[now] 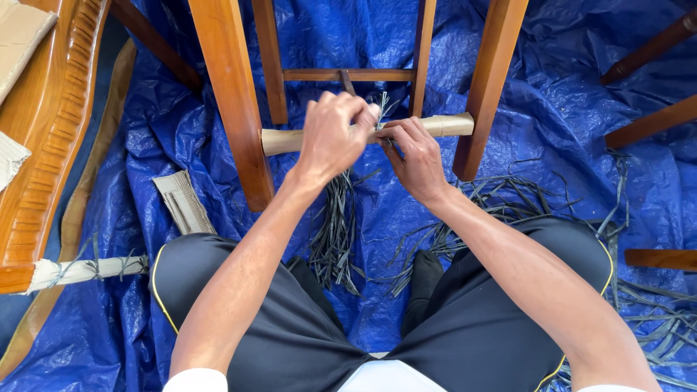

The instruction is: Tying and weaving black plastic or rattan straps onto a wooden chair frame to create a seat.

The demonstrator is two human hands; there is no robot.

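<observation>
Left hand [330,134] is closed on dark strands [335,225] at the pale rail [443,125] between the chair legs [234,101]; right hand [415,156] pinches them there, above the blue tarp [566,72].

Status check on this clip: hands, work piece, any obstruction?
Left hand and right hand both closed on dark strands at pale rail. Loose strands hang to blue tarp. No obstruction visible.

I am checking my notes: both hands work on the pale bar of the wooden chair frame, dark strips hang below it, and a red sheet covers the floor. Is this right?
Not quite: the sheet is blue, not red, as the head view shows. The rest holds: the left hand and right hand work on the pale bar, with dark strips hanging below.
</observation>
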